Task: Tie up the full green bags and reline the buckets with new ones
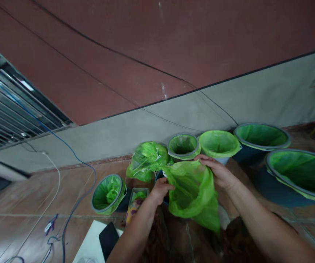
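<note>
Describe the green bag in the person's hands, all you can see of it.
The green bag is bright lime, thin, crinkled and partly see-through, like film or fine mesh. Its mouth gapes, and its loose sides fold and hang, with one end drooping toward the lower right. The left hand pinches one edge; the right hand grips the upper edge opposite. It is nearer the camera than a green-lined bucket by the wall.

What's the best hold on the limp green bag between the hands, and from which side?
I'd take the bag by its rim, at opposite edges: left hand from the left, right hand from the right. It looks thin and sags, and its mouth gapes between the hands, so a spread hold there should help hold it open.
</note>
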A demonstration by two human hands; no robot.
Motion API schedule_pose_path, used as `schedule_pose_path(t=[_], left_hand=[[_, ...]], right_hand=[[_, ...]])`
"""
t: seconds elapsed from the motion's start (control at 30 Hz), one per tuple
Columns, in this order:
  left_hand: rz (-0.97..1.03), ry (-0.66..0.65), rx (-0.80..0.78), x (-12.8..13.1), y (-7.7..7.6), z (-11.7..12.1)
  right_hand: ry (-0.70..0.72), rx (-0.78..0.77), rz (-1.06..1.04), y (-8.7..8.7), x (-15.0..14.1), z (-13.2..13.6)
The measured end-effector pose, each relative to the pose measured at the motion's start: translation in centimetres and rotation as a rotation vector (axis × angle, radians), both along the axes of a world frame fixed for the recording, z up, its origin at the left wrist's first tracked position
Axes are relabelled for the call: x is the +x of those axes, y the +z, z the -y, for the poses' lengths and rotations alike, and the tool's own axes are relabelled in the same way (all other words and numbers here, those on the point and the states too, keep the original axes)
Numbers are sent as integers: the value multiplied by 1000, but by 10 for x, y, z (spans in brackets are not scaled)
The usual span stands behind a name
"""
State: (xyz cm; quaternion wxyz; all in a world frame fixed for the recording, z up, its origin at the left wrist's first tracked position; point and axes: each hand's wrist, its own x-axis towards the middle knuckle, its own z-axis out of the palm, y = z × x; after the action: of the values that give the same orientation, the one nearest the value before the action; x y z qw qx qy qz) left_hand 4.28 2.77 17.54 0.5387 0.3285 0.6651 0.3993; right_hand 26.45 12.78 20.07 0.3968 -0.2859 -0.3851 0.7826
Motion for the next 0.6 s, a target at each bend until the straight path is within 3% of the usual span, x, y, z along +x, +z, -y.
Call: schedule_pose_path(t=[0.07, 0.13, 0.2, 0.23, 0.33, 0.43, 0.5, 0.6], left_hand=[[-283, 62, 33, -2, -6, 1], [-484, 139, 43, -18, 0, 2], [-632, 221, 33, -44, 17, 3], [-837, 234, -15, -58, 29, 4], [-988, 306, -20, -96, 66, 6], [-870, 480, 79, -117, 96, 3], [-683, 595, 158, -121, 109, -4], [-480, 676, 270, -120, 130, -17]], right_hand=[[-44, -6, 49, -6, 5, -3], [-92, 0, 140, -6, 15, -8], [-128, 55, 256, 4, 30, -15], [-128, 109, 316, 12, 37, -19], [-76, 366, 532, 48, 56, -28], [-142, 681, 869, 88, 63, -35], [-331, 835, 1113, 114, 60, -38], [-609, 921, 1302, 157, 52, -32]])
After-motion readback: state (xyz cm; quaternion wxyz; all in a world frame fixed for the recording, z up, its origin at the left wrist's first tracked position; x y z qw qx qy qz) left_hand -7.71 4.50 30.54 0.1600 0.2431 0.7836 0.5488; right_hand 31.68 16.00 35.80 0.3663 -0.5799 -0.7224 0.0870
